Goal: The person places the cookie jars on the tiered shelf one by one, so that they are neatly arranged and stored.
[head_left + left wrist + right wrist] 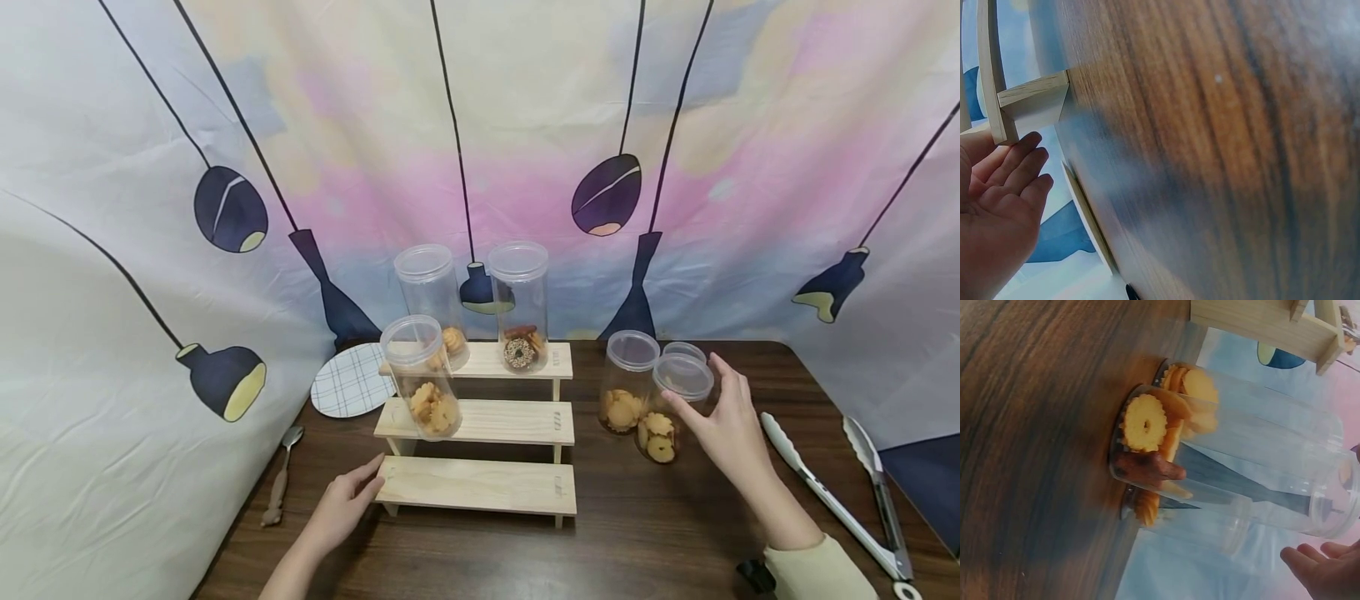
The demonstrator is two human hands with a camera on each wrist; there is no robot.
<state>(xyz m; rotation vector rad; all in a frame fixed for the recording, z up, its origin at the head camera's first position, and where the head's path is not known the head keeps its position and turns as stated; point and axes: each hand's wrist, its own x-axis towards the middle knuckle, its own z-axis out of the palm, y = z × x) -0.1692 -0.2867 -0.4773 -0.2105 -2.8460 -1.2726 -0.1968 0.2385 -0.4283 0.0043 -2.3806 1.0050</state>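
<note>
My left hand (341, 508) touches the left end of the lowest step of a three-tier wooden stand (480, 485). In the left wrist view its loosely bent fingers (1029, 165) lie at the board's end. My right hand (727, 421) spreads its thumb and fingers about the top of a clear lidded jar (684, 379) with cookies at its bottom. The right wrist view shows that jar's round yellow cookie (1144, 423) beside a brown one, and fingertips (1294, 559) beside the lid. Close by stand another cookie jar (632, 354) and a shorter jar (684, 350), mostly hidden.
Two cookie jars, one left (425, 267) and one right (519, 267), stand on the top step. Another jar (414, 350) stands on the middle step. A checked plate (351, 381) and a spoon (279, 483) lie left; metal tongs (813, 487) lie right.
</note>
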